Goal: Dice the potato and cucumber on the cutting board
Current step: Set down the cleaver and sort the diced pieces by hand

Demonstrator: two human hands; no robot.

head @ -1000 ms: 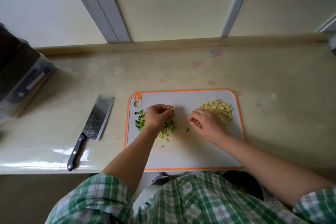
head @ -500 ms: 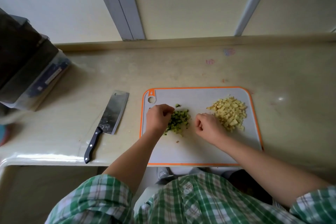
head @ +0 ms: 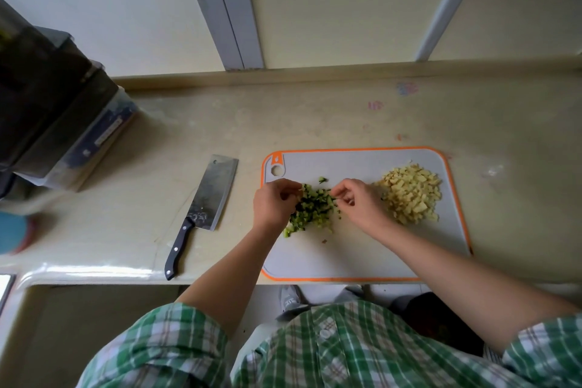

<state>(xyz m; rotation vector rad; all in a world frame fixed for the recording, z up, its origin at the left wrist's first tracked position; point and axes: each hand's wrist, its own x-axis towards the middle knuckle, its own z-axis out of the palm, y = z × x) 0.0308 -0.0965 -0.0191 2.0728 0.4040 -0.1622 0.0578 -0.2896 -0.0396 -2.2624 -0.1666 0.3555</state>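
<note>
Stretching beneath a pale wall [head: 94,9], a cream counter [head: 315,116] is seen, a cutting board [head: 362,255] on it, a knife [head: 208,198] left of the left hand [head: 274,203]. The right hand [head: 356,203] has been brought inward; green cucumber dice [head: 315,214] on the board between both hands are pinched by it. The left's curled hold cannot be judged. Yellow potato dice [head: 411,197] are heaped just right.

Green-and-white plaid shirt [head: 362,353], short sleeves [head: 176,343], white buttons [head: 324,333], bare forearms [head: 226,274].
</note>
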